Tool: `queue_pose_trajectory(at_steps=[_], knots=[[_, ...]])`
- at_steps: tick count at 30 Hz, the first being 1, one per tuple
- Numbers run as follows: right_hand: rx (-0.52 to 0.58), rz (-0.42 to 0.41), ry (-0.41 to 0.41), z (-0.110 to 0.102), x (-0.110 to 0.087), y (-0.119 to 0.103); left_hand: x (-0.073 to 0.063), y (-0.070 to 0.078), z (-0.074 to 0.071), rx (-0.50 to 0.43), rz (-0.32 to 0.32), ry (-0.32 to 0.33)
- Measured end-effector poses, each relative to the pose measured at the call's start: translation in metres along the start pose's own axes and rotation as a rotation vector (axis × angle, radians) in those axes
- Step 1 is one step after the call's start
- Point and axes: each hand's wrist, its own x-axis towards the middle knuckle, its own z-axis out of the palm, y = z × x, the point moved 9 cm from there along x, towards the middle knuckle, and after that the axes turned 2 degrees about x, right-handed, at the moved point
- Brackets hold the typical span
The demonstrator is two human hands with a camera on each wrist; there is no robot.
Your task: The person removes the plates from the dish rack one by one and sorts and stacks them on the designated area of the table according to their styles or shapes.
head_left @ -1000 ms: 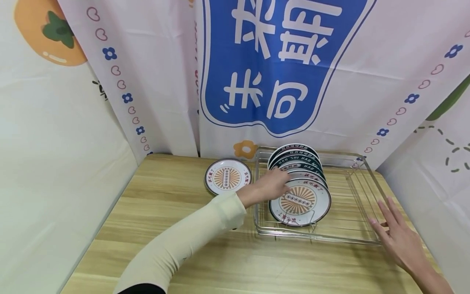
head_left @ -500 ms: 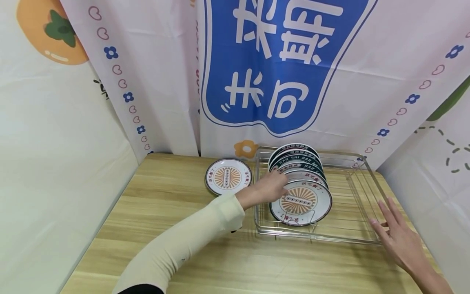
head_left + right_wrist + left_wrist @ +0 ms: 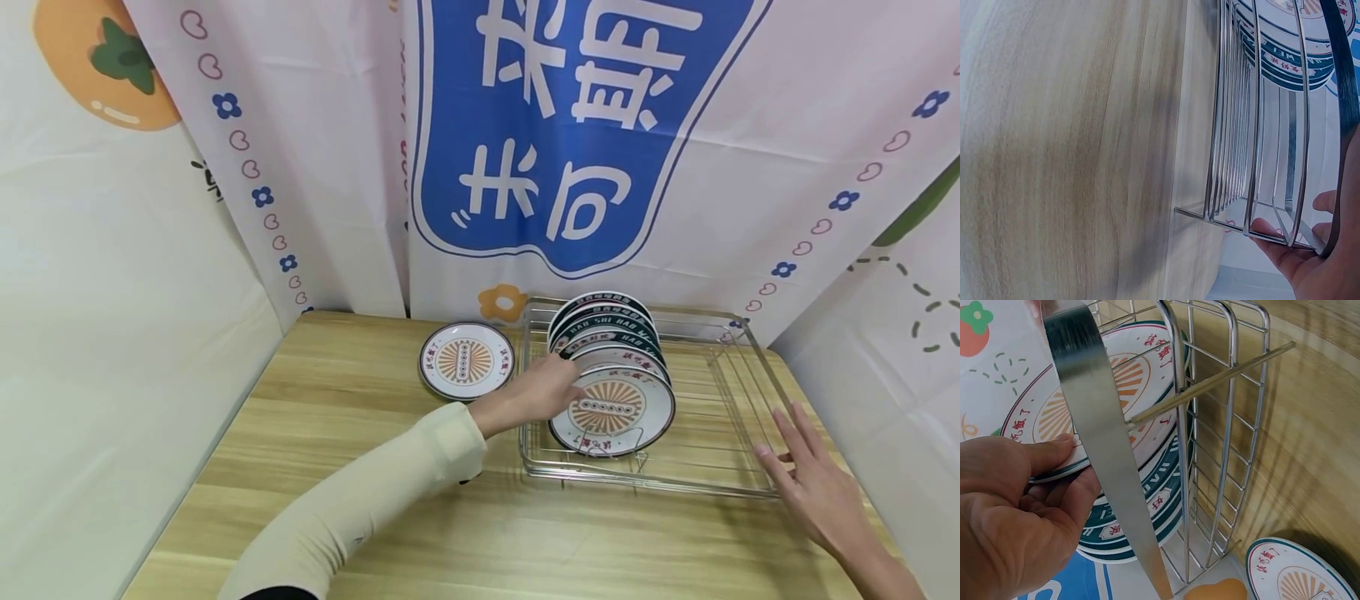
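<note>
My left hand point(image 3: 546, 387) pinches the left edge of the front plate point(image 3: 611, 412), with the thumb on its face in the left wrist view. This plate is white with a dark rim, orange rays and red characters. It stands upright in a wire dish rack point(image 3: 697, 483). Behind it are another white plate point(image 3: 626, 358) and several green-rimmed plates point(image 3: 603, 321), all lined up on edge. At the rack's right end my right hand point(image 3: 817, 483) rests its straight fingers on the top rail. The thumb touches the end wires in the right wrist view.
A matching white plate point(image 3: 467, 362) lies flat on the wooden table point(image 3: 360, 400), left of the rack. Printed cloth point(image 3: 337, 208) hangs close behind the rack and along both sides of the table. A flat metal band point(image 3: 1100, 425) crosses the left wrist view.
My left hand has moved slightly left and down, still pinching the front plate, which has shifted a little in its place. The right hand and the rack have stayed put.
</note>
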Motion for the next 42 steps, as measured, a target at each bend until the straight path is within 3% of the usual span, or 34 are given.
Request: queue_pose_trajectory(at_steps=[11, 17, 22, 26, 35, 38, 42], knots=[[-0.008, 0.001, -0.001, 0.0, -0.001, -0.002, -0.009, -0.001, -0.01, -0.042, 0.035, 0.061], [0.001, 0.003, -0.008, 0.001, -0.002, -0.002, -0.015, 0.003, -0.023, -0.038, 0.05, 0.105], [-0.001, 0.007, -0.016, 0.002, -0.002, -0.001, -0.023, 0.01, -0.042, -0.007, 0.095, 0.166], [-0.004, 0.007, -0.016, 0.002, -0.002, -0.001, -0.033, 0.014, -0.063, -0.039, 0.113, 0.208], [-0.003, 0.007, -0.011, 0.001, -0.001, 0.0, -0.057, 0.007, -0.112, -0.117, 0.122, 0.322], [0.007, 0.006, -0.01, 0.001, 0.0, -0.001, -0.064, -0.003, -0.127, -0.164, 0.088, 0.336], [0.008, 0.001, -0.004, 0.0, 0.001, -0.001, -0.074, -0.027, -0.143, -0.283, -0.048, 0.331]])
